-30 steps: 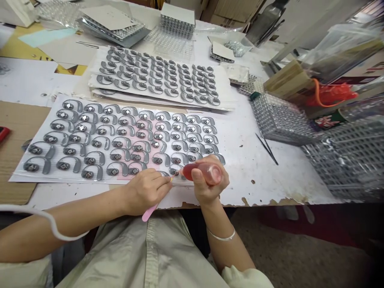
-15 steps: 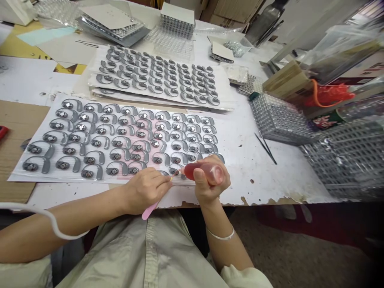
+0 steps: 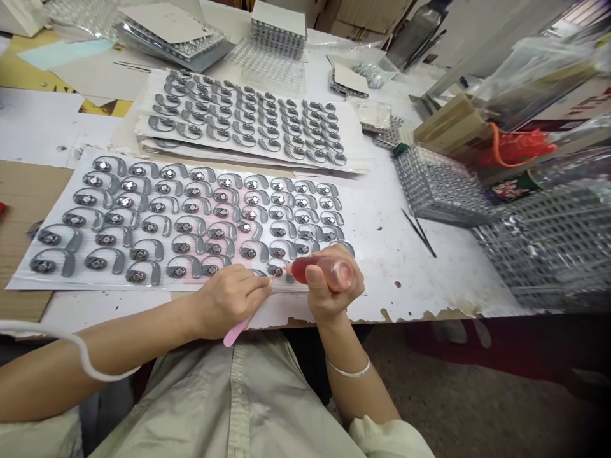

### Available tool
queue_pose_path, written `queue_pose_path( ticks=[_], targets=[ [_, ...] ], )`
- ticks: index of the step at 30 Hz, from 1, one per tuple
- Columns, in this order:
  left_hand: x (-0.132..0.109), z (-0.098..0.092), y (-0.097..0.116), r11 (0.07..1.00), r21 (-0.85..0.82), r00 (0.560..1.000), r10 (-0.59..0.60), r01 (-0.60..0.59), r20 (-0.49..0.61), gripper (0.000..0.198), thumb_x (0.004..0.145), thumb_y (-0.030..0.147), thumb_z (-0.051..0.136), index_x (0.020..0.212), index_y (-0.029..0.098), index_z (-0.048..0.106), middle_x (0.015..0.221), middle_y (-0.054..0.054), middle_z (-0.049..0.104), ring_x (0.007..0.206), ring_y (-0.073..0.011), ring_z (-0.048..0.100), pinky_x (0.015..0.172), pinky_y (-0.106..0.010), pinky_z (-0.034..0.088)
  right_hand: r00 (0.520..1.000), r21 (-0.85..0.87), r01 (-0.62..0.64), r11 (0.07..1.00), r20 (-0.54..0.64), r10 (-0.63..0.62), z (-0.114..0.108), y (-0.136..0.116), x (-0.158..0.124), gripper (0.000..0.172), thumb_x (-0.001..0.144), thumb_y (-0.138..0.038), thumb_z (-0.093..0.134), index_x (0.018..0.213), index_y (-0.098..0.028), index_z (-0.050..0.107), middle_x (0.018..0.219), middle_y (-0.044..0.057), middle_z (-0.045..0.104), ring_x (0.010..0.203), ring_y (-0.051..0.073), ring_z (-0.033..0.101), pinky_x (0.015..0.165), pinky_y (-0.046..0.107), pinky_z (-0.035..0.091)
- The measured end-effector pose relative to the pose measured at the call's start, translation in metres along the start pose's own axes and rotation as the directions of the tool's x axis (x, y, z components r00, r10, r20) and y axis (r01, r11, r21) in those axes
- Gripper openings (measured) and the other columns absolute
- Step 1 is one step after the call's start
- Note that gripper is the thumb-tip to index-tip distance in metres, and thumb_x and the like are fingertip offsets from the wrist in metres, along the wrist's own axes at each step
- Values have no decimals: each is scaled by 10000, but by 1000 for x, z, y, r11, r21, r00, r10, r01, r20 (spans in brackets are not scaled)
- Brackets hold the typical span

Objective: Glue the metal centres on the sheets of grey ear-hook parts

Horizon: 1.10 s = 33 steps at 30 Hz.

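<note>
Closed around a squeeze bottle (image 3: 321, 272) of red liquid is my right hand (image 3: 337, 289); the bottle lies tilted, its thin nozzle pointing left. My left hand (image 3: 235, 294) pinches a pink-handled tool (image 3: 235, 333), whose yellowish tip pokes out beside the nozzle; its exact kind is hard to make out. Both tips meet at a grey hook-shaped piece (image 3: 277, 268) with a round metallic centre, in the front row of a white sheet (image 3: 160, 289). Rows of similar hook-shaped pieces cover this sheet. My hands hide some of the front row.
Behind lies a stack of sheets (image 3: 248, 149) bearing more grey pieces. Black tweezers (image 3: 419, 232) rest to the right, near clear gridded trays (image 3: 442, 184) and a cardboard box (image 3: 451, 124). Brown cardboard (image 3: 33, 242) is at left; the table's front edge (image 3: 382, 318) is chipped.
The view has shifted slightly, so the table things sit a little further left. Both hands keep their grips, with the nozzle and tool tip still at the same front-row piece.
</note>
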State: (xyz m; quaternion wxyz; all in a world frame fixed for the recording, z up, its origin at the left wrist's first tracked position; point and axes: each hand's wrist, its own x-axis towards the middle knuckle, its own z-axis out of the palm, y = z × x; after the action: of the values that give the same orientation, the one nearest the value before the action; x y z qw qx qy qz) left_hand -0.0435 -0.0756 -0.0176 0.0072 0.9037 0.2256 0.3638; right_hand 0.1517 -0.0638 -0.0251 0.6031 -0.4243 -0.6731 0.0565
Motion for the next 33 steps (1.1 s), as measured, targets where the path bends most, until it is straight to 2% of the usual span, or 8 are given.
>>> queue_pose_path(
  ticks=[14,21,26,33],
  targets=[
    [-1,-2,-1,1000,1,999,14,-14,33,114,904,82,481,900,98,594,814,-94,713,669,-153,650,550,-269,481,1000,-27,13,1000,-19,-13,0,-1,2,164,788,-325,631,858,-196,559,667,3,590,547,147,522,526,332,444],
    [-1,-2,-2,1000,-3,1000,23,-23,8,98,895,77,494,906,89,590,805,-98,711,663,-157,652,527,-264,458,996,-49,83,995,-33,-84,0,-1,2,151,792,-309,621,879,-207,551,692,2,590,552,147,522,522,330,437],
    [-1,-2,-2,1000,-8,1000,22,-22,14,97,889,73,499,909,87,593,827,-102,715,666,-160,652,533,-272,463,996,-93,91,992,-9,-92,-2,0,0,165,801,-335,604,887,-215,528,688,-2,587,541,147,519,512,334,441],
    [-1,-1,-3,1000,-19,1000,20,-20,4,90,889,82,505,914,99,590,829,-97,717,663,-155,651,546,-267,468,995,-61,98,993,-17,-99,-2,-1,2,156,791,-319,623,862,-206,541,661,-6,581,529,140,511,489,315,433]
  ],
)
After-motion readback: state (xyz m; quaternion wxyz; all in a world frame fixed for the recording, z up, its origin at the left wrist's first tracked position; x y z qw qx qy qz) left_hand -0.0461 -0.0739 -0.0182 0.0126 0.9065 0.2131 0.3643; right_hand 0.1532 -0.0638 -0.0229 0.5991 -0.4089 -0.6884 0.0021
